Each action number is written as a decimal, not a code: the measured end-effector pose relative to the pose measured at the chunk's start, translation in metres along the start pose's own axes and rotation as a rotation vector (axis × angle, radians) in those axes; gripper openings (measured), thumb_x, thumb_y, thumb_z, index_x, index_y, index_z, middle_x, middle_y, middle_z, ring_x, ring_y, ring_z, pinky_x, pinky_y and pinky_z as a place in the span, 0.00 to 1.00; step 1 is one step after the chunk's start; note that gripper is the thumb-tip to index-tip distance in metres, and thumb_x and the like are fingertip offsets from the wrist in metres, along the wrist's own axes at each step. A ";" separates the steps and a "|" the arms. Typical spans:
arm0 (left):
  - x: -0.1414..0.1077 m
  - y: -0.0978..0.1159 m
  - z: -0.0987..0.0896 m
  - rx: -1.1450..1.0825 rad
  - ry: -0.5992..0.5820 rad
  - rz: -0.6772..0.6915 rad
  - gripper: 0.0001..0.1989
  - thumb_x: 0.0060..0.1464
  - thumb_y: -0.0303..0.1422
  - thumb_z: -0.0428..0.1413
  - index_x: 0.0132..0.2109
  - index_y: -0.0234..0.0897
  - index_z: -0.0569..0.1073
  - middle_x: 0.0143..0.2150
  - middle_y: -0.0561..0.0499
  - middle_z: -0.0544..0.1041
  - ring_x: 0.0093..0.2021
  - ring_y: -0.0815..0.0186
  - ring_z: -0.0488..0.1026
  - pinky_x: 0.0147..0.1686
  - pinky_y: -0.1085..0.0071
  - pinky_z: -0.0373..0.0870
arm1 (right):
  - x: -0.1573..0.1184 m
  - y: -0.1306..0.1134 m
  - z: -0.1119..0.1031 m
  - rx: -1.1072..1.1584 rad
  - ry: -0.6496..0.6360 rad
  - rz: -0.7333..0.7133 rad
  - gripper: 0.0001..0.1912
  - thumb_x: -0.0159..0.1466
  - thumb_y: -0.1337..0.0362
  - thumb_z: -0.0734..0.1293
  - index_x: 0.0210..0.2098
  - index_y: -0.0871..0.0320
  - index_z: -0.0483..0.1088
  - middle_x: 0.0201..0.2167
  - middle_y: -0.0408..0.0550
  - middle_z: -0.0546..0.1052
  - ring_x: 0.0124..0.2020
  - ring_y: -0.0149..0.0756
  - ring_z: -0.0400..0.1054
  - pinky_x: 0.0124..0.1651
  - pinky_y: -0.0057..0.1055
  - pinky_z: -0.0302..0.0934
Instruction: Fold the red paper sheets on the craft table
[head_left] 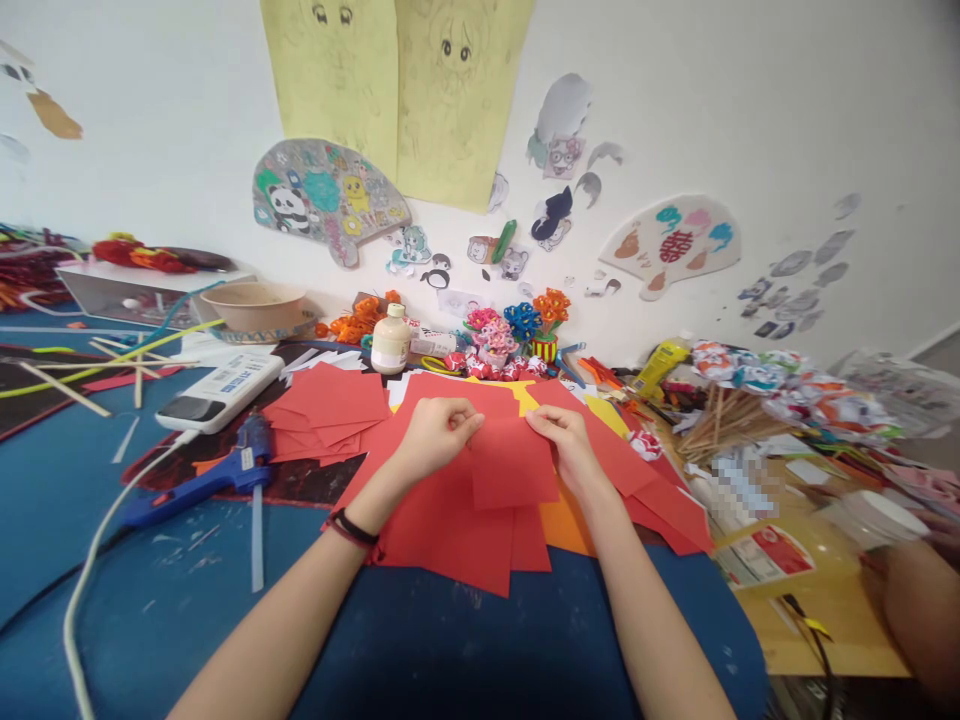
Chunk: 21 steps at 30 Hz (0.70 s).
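Observation:
Between my two hands hangs a square of red paper (514, 465). My left hand (441, 432) pinches it near its upper left corner, and my right hand (562, 440) grips its upper right edge. Beneath it large red sheets (442, 530) lie overlapping, with an orange sheet (568, 518) partly showing under them. To the left of my left hand is a stack of smaller red pieces (330, 405). A blue glue gun (217, 480) with a clear glue stick (258, 540) lies further left on the blue table (390, 640).
A white power strip (221, 392) and its cable lie at the left. Behind the paper stand a glue bottle (391, 340) and small craft flowers (510, 330). At the right are wooden sticks (724, 420), a yellow liquid bottle (780, 555) and another person's arm (919, 610).

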<state>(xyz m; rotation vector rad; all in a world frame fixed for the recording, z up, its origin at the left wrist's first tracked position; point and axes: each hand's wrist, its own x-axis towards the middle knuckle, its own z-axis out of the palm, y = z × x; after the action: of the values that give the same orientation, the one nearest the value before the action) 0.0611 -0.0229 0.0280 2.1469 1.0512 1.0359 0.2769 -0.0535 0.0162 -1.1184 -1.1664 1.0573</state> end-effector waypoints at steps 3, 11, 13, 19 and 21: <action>0.000 0.000 0.000 -0.026 -0.054 -0.009 0.14 0.55 0.36 0.51 0.25 0.36 0.72 0.23 0.52 0.76 0.27 0.67 0.70 0.32 0.72 0.62 | 0.000 0.001 -0.001 -0.006 0.006 0.009 0.16 0.50 0.51 0.75 0.22 0.57 0.73 0.21 0.43 0.72 0.24 0.33 0.62 0.28 0.30 0.54; -0.008 0.007 0.011 -0.121 -0.248 0.022 0.12 0.53 0.35 0.50 0.25 0.35 0.68 0.23 0.55 0.69 0.26 0.70 0.63 0.27 0.75 0.57 | -0.004 0.005 0.008 -0.237 -0.262 0.031 0.18 0.56 0.49 0.71 0.23 0.57 0.72 0.21 0.41 0.69 0.25 0.32 0.60 0.27 0.29 0.50; -0.010 0.008 0.016 -0.135 -0.251 0.018 0.14 0.54 0.35 0.49 0.22 0.35 0.63 0.20 0.57 0.61 0.24 0.72 0.57 0.25 0.75 0.52 | -0.004 0.006 0.012 -0.265 -0.312 0.006 0.18 0.56 0.49 0.70 0.23 0.58 0.71 0.21 0.41 0.66 0.25 0.30 0.58 0.27 0.28 0.48; -0.010 0.010 0.020 -0.148 -0.253 0.027 0.15 0.55 0.34 0.47 0.22 0.36 0.55 0.21 0.58 0.53 0.24 0.73 0.51 0.24 0.73 0.47 | -0.004 0.005 0.010 -0.264 -0.311 -0.020 0.19 0.56 0.49 0.70 0.21 0.58 0.69 0.20 0.39 0.62 0.24 0.29 0.53 0.27 0.28 0.45; -0.010 0.013 0.018 -0.142 -0.259 0.038 0.15 0.55 0.34 0.47 0.22 0.36 0.55 0.21 0.58 0.53 0.24 0.73 0.51 0.25 0.73 0.47 | -0.003 0.004 0.006 -0.249 -0.287 -0.041 0.20 0.56 0.50 0.70 0.19 0.59 0.68 0.19 0.39 0.61 0.23 0.28 0.51 0.27 0.29 0.44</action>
<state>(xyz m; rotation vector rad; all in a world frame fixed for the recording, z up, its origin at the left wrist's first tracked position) 0.0775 -0.0401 0.0228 2.1230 0.7948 0.7962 0.2708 -0.0556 0.0124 -1.1528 -1.5766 1.0868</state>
